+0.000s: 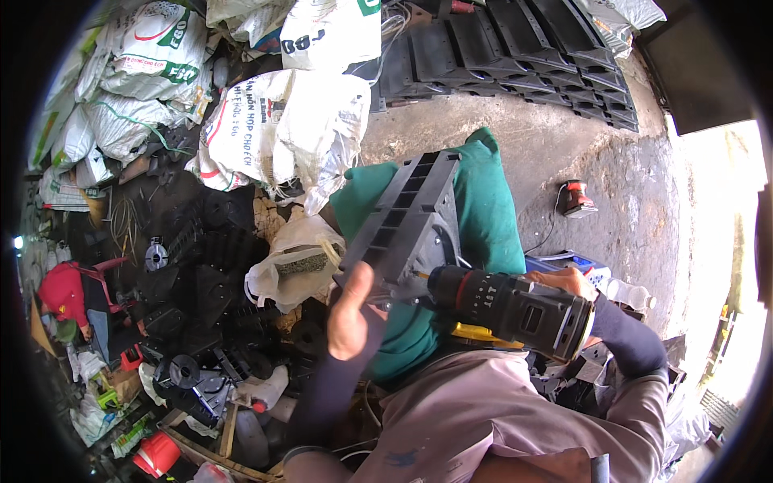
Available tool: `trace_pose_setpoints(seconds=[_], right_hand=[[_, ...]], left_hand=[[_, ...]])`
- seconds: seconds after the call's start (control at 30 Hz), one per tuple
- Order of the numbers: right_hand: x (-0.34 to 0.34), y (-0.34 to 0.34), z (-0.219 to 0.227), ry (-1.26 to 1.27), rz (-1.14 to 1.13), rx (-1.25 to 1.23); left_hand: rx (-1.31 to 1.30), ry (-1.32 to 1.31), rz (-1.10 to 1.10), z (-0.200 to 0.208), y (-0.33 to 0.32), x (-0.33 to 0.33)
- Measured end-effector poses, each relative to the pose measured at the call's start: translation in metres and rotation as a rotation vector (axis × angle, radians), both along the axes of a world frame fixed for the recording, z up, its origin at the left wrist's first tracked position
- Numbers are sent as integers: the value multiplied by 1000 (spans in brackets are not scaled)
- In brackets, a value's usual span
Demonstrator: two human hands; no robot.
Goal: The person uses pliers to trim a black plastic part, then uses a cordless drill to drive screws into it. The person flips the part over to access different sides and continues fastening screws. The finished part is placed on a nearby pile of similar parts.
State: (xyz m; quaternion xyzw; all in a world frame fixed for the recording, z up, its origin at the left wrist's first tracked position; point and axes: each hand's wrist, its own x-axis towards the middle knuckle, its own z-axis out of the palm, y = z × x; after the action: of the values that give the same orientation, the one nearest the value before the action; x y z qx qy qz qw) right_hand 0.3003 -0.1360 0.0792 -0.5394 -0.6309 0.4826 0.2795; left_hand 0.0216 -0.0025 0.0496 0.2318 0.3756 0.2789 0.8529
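Note:
Across my lap, over green trousers [499, 201], lies a long dark grey plastic part [407, 213] with a row of rectangular pockets along its edge. My left hand [349, 318] is at the part's near left end, thumb up along the edge and the other fingers mostly hidden. My right hand [568, 282] is wrapped round the handle of a black power drill [515, 310], which lies level and points left. Its bit meets or nearly meets the part's right side; contact is hard to tell. Left of the part, an open white bag [294, 278] holds many small metal pieces, perhaps screws.
Similar black parts [499, 56] stand stacked at the back. Full white sacks [258, 129] fill the back left. A red corded tool [577, 199] sits on the concrete at right, near a blue crate [576, 262] and clear bottle [630, 294]. Another person [64, 290] in red is far left.

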Motion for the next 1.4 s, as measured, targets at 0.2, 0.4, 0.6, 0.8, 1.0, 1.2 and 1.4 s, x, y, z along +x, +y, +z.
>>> trace_pose_setpoints(seconds=[0.2, 0.4, 0.6, 0.8, 1.0, 1.2, 1.4], right_hand=[[-9, 26, 18, -181, 42, 19], [-6, 24, 9, -244, 81, -15], [0, -29, -29, -13, -20, -424], [-9, 2, 8, 6, -78, -345], [-16, 60, 44, -188, 216, -176], [-1, 18, 3, -73, 187, -185], [-9, -4, -25, 8, -2, -284]], left_hand=[[-33, -32, -34, -23, -8, 2], [-56, -475, -104, -31, 4, 5], [-149, -368, -126, -38, 3, -2], [-171, -293, -160, -37, 10, -9], [-140, -250, -202, -38, 9, -9], [-149, -244, -184, -36, 9, -9], [-146, -251, -163, -33, 9, -6]])
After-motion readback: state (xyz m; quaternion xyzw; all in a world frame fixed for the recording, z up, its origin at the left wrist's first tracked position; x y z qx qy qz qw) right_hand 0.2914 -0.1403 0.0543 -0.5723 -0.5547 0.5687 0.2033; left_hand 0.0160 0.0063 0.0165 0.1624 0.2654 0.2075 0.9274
